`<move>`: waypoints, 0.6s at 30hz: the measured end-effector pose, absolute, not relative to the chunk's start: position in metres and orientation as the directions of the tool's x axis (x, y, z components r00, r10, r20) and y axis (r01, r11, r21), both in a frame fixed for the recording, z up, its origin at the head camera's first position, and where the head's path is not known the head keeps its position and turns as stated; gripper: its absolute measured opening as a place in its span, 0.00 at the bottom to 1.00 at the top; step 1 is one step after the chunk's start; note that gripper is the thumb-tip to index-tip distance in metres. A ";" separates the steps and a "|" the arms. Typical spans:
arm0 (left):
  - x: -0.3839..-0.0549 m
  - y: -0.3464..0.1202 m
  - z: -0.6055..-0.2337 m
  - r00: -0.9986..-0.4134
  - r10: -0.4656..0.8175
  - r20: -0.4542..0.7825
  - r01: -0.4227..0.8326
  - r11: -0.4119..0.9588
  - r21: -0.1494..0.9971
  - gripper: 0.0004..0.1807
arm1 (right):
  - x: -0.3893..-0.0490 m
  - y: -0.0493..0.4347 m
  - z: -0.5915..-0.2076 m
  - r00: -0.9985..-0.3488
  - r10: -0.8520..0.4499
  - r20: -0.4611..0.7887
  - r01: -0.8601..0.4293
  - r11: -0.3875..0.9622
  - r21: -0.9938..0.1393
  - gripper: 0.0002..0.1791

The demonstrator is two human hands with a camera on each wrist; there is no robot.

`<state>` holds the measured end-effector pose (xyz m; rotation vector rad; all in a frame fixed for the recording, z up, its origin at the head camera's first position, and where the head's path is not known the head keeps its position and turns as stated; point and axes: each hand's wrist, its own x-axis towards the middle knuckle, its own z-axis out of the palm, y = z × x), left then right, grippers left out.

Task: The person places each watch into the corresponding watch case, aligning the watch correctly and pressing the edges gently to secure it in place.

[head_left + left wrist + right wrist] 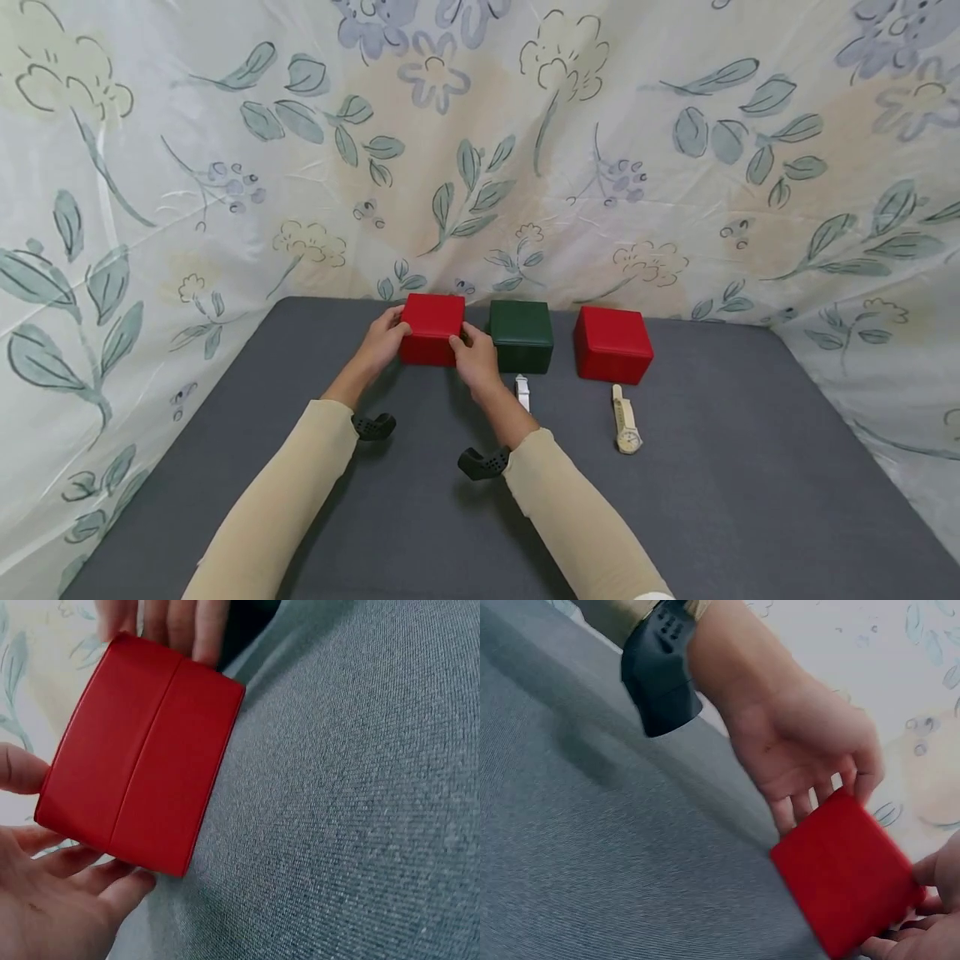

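A closed red box (432,329) is at the back left of the grey table, with one hand on either side of it. My left hand (381,343) grips its left side, thumb near the top edge and fingers along the side. On the opposite side my right hand (477,358) holds the box, its thumb at the front corner. In the left wrist view, a seam runs across the red box (142,757). The right wrist view shows the left hand (802,742) with its fingers against one side of the box.
Just right of my right hand stands a green box (521,337), then a second red box (613,343). A white watch (522,392), partly hidden by my right arm, lies before the green box. The cream watch (626,421) lies before the second red one. Floral cloth (480,167) hangs behind.
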<state>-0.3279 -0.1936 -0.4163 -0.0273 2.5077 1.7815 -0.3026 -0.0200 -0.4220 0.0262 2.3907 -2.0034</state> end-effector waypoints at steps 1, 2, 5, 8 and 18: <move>-0.328 -0.194 -0.415 -0.998 0.022 -0.060 -0.049 0.343 0.938 0.35 | -0.303 -0.019 -0.419 -1.000 -0.002 -0.027 0.026 0.180 -0.983 0.28; -0.328 -0.194 -0.414 -0.998 0.018 -0.055 -0.045 0.358 0.933 0.36 | -0.303 -0.017 -0.416 -1.000 0.000 -0.022 0.021 0.185 -0.982 0.28; -0.328 -0.193 -0.410 -0.999 -0.014 -0.029 -0.032 0.410 0.912 0.37 | -0.304 -0.010 -0.406 -1.000 0.014 0.005 -0.001 0.225 -0.974 0.28; -0.328 -0.191 -0.406 -0.999 -0.051 0.003 -0.022 0.478 0.878 0.36 | -0.306 0.000 -0.397 -0.999 0.014 0.042 -0.037 0.255 -0.966 0.26; -0.320 -0.167 -0.387 -0.979 0.026 0.202 0.178 0.596 0.783 0.35 | -0.308 0.053 -0.374 -0.982 0.006 0.189 -0.178 0.316 -0.932 0.22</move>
